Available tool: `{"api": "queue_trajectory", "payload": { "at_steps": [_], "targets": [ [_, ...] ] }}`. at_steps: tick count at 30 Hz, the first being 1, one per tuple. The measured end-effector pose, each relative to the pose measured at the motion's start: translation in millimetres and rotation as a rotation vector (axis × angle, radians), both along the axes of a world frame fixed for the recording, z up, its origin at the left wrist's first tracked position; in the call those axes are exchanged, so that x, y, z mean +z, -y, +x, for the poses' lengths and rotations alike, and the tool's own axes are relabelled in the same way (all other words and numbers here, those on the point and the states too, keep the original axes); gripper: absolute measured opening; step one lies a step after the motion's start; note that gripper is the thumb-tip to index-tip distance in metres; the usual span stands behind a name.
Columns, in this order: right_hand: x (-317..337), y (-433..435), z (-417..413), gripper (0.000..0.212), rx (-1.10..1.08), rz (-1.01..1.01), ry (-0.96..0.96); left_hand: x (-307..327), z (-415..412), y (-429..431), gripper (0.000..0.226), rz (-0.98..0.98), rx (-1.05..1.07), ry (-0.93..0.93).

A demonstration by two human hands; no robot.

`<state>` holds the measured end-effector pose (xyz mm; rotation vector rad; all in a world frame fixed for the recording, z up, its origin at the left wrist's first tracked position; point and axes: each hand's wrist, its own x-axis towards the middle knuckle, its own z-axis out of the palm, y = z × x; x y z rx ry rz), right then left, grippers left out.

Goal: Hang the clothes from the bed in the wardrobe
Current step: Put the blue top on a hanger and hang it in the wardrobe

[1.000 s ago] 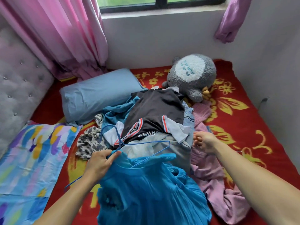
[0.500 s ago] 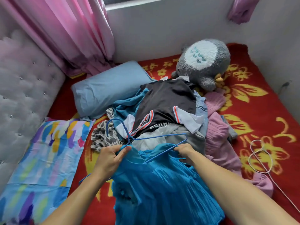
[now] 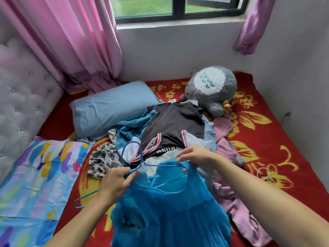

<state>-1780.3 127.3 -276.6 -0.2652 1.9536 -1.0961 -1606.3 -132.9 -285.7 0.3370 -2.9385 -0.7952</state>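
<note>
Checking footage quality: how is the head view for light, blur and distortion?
Head view: soft daylight from the window, no glare or hard shadows; wide-angle bending curves the headboard; left hand, right hand, blue hanger and blue dress look fairly sharp.

White block lettering runs upside down along the black jersey, partly covered; its letters cannot be read for certain.

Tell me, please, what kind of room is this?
Most likely a bedroom: a red flowered blanket, a blue pillow and a tufted headboard show it.
</note>
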Motion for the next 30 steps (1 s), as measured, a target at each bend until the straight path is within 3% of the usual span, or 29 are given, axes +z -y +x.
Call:
{"api": "queue_trajectory", "payload": {
  "at_steps": [1,3,5,8,11,14,18,22,26,30],
  "targets": [
    [9,5,0,0.024,0.117,0.076,-0.075,4,-5,-1,0.061,0.040,-0.002,-0.039],
    [24,11,1,0.038,0.290,0.321,-0.399,14,-14,-2,0.059,0.085,-0.003,-0.116],
    [37,14,2,0.041,0.318,0.474,-0.673,25,-21,-1,0.057,0.106,0.003,-0.178],
    [59,14,3,0.036,0.278,0.488,-0.938,41,-28,12,0.047,0.063,-0.004,-0.184],
    [84,7,-7,0.037,0.215,0.536,-1.187,51,-28,38,0.026,-0.092,0.008,-0.042],
    [108,-3,-19,0.037,0.175,0.473,-1.375,55,-27,62,0.016,-0.034,0.129,0.008],
    [128,5,-11,0.024,0.126,0.224,-1.268,64,-39,62,0.022,0.068,0.124,-0.100],
    [151,13,-1,0.026,0.107,0.082,-1.384,92,-41,56,0.006,0.061,0.075,-0.205],
    [182,26,8,0.020,0.150,0.000,-1.394,127,-27,67,0.023,0.031,0.041,-0.341],
    [216,58,26,0.021,0.265,-0.137,-1.191,172,4,66,0.028,-0.112,0.057,-0.511]
  ]
}}
